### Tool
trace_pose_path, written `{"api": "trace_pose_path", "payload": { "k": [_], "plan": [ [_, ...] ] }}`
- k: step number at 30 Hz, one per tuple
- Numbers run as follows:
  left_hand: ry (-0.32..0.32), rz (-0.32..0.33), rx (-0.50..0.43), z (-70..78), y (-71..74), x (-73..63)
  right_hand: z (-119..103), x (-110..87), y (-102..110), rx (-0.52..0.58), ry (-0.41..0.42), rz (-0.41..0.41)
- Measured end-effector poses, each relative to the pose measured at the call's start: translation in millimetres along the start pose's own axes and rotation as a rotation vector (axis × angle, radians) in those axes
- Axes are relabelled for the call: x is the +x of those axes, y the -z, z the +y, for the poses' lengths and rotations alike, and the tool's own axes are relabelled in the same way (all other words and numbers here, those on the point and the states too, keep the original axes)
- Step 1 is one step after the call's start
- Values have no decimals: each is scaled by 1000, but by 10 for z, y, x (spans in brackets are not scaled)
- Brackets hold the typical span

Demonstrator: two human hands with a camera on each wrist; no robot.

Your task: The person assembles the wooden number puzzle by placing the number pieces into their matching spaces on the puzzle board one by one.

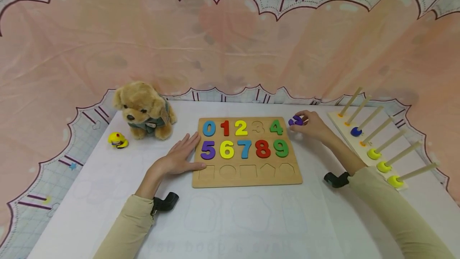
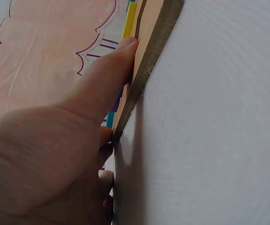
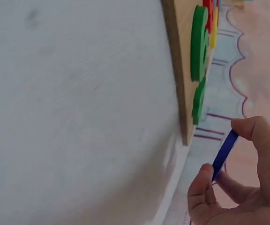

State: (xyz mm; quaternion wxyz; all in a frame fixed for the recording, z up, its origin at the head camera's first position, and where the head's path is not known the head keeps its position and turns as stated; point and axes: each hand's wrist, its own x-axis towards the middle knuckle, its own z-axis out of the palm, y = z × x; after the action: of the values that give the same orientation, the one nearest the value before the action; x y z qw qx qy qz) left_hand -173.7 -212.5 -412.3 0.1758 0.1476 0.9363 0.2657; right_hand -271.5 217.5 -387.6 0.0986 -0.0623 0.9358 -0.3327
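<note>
A wooden number board [image 1: 248, 181] lies on the white table with coloured digits from 0 to 9 in two rows. Between the 2 and the 4 shows the bare outline of a 3 [image 1: 257, 127]. My left hand [image 1: 181, 156] rests along the board's left edge, fingers extended, its thumb on the board's face. Just beyond the board's upper right corner, my right hand [image 1: 312, 124] pinches a purple number 3 piece [image 1: 296, 120] between thumb and fingers. Seen edge-on in the right wrist view, that number 3 piece [image 3: 224, 153] is apart from the board [image 3: 184, 93].
At the back left sit a plush dog [image 1: 145, 111] and a small yellow duck toy [image 1: 117, 140]. A peg stand [image 1: 353, 141] with blue and yellow beads stands at the right, beside my right forearm. Patterned cloth [image 1: 230, 51] hangs behind the table.
</note>
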Motion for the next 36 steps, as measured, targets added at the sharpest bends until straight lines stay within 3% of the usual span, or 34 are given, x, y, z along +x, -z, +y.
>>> {"api": "trace_pose_path", "payload": {
  "k": [9,16,25,36],
  "plan": [
    [-7,7,9,-1,-4,-2,-314,47,-155,-42,179,-30],
    [-9,8,8,5,-1,0,-550,101,-240,-72,314,-150],
    [-7,10,12,-9,-9,2,-716,243,-344,-212,354,-319],
    [-9,4,11,-16,-11,14,-807,437,-353,-323,422,-393]
  ]
}}
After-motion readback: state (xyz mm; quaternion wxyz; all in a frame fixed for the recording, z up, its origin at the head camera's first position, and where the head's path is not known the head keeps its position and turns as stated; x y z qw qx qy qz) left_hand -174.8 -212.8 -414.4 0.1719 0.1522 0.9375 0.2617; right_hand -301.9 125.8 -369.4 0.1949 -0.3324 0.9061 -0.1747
